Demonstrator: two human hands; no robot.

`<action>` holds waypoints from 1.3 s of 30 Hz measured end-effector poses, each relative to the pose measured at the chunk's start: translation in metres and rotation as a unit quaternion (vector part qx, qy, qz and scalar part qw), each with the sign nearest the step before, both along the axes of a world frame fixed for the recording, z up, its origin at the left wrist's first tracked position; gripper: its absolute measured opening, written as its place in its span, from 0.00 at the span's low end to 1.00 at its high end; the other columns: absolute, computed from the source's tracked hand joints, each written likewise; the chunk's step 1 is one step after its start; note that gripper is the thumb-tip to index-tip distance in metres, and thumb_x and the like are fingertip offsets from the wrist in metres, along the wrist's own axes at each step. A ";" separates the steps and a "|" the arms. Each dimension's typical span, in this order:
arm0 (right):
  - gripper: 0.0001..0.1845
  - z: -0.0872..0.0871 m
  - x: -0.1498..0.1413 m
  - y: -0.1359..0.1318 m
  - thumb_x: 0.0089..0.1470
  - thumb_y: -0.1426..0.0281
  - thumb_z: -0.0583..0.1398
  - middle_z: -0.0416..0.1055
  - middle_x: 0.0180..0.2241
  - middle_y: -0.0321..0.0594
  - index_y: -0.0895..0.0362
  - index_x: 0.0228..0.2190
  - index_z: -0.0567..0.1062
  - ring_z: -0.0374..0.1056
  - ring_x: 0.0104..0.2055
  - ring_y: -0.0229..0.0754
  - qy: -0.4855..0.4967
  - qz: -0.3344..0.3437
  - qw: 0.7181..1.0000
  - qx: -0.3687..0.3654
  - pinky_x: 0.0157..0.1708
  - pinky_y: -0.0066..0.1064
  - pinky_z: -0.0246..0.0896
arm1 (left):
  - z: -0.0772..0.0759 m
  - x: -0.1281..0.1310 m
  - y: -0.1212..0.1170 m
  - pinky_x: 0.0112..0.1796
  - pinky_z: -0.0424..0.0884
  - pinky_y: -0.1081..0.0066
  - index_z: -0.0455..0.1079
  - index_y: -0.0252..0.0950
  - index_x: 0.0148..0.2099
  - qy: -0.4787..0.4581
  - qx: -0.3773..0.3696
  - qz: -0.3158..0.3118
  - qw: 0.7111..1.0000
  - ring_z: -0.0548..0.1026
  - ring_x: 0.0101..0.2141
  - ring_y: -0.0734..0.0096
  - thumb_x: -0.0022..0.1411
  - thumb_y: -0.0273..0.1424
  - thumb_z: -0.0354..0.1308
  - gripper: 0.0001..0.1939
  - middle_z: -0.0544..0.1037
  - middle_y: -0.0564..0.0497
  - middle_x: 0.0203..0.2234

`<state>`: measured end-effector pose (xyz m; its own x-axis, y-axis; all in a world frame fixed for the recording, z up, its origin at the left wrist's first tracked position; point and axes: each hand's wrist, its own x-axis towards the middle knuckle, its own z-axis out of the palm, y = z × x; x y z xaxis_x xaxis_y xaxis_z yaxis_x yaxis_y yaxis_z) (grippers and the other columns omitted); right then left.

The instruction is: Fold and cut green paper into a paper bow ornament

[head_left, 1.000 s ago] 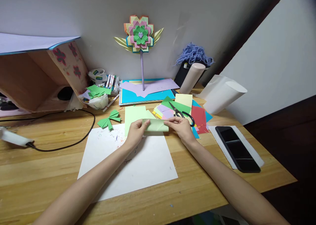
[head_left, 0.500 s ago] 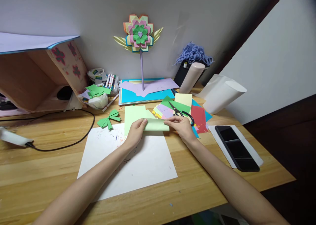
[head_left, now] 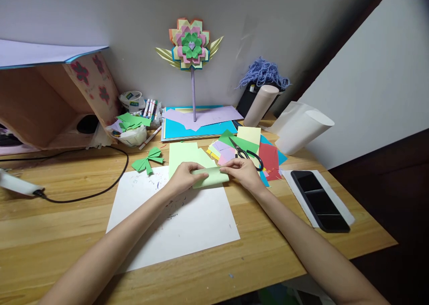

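At the centre of the frame, our left hand (head_left: 189,177) and right hand (head_left: 239,171) each grasp one end of a folded pale green paper (head_left: 211,177), above the white sheet (head_left: 177,224) on the counter (head_left: 268,256). To the left of centre lies a green paper bow (head_left: 148,160); black-handled scissors (head_left: 246,154) rest on coloured paper pieces just beyond our right hand.

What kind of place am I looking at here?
Probably a home craft desk: scissors lie on coloured paper scraps, a paper flower stands against the wall, and markers sit beside a decorated box.
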<state>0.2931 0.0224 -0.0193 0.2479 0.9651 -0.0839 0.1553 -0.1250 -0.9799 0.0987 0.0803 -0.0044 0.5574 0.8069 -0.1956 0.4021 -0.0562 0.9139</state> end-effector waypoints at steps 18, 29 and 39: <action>0.19 0.006 -0.028 -0.011 0.38 0.61 0.66 0.74 0.30 0.41 0.60 0.31 0.73 0.70 0.32 0.41 0.153 0.068 0.984 -0.062 0.32 0.30 0.66 | -0.009 0.008 -0.027 0.28 0.59 0.73 0.65 0.36 0.35 0.046 0.303 0.025 0.952 0.68 0.25 0.71 0.65 0.35 0.42 0.13 0.74 0.50 0.26; 0.20 0.000 -0.038 -0.014 0.37 0.62 0.67 0.75 0.25 0.39 0.62 0.32 0.74 0.69 0.23 0.36 0.135 0.072 0.986 -0.069 0.24 0.25 0.65 | -0.006 0.012 -0.036 0.26 0.57 0.73 0.63 0.38 0.32 0.086 0.261 0.089 0.957 0.67 0.24 0.72 0.64 0.35 0.42 0.12 0.73 0.53 0.24; 0.19 -0.001 -0.029 -0.009 0.33 0.62 0.69 0.75 0.23 0.38 0.61 0.28 0.76 0.70 0.23 0.35 0.149 0.076 0.985 -0.049 0.26 0.25 0.66 | -0.013 0.011 -0.028 0.27 0.58 0.73 0.62 0.37 0.31 0.006 0.226 0.067 0.972 0.65 0.24 0.73 0.64 0.35 0.43 0.12 0.70 0.54 0.22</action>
